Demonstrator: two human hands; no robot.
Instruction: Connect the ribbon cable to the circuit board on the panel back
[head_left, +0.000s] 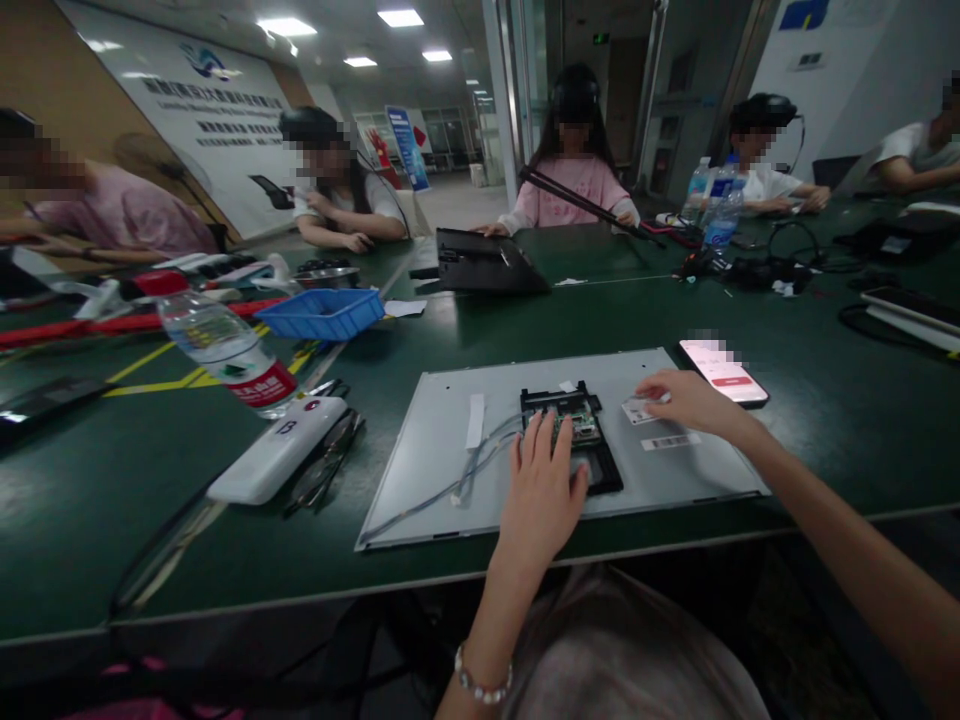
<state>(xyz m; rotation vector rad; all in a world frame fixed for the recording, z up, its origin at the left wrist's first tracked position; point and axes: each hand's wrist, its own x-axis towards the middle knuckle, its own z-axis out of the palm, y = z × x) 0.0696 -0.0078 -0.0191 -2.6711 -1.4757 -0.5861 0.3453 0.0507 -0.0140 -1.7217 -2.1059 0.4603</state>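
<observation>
A flat grey metal panel, like the back of a display (442, 440), lies before me on the table. On it sits a black plastic frame (609, 470) holding a green circuit board (583, 430), and thin grey-blue wires (480, 465) run from there to the left. My left hand (544, 485) rests with fingers spread over the frame and board, gripping nothing. Further right, my right hand (686, 400) pinches the edge of a small white printed label (637, 411) at the panel surface. A barcode sticker (671, 442) is just below that hand.
A phone (724, 372) lies beyond the panel's right corner. To the left are a white power bank (277, 450), glasses (326, 465), a water bottle (225, 345) and a blue tray (326, 313). Across the table, a person handles black parts (487, 262).
</observation>
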